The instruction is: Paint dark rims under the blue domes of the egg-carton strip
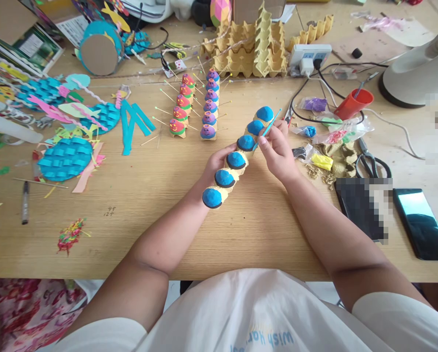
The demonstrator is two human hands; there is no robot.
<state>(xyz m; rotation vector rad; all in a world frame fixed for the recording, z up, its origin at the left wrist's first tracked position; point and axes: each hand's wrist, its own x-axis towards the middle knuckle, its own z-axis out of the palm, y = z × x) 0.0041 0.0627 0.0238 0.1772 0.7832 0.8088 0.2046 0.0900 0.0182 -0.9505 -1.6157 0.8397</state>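
Observation:
My left hand (pixel 219 165) is closed around the underside of an egg-carton strip (pixel 241 164), held at a slant over the table. Its row of bumps carries blue clay caps, several with a dark band along the lower edge. Between the thumb and fingers of my right hand (pixel 277 149) is a thin light-blue modelling tool (pixel 272 122), its lower end close to the strip near the third cap from the far end. The left fingers are mostly hidden behind the strip.
Two finished-looking carton strips, one red-green (pixel 180 107) and one purple-blue (pixel 210 105), stand ahead with pins stuck in. To the right are bagged yellow clay (pixel 321 162), scissors (pixel 372 164), a red cup (pixel 354 103), and a phone (pixel 422 222). Blue woven paper discs (pixel 65 159) lie left.

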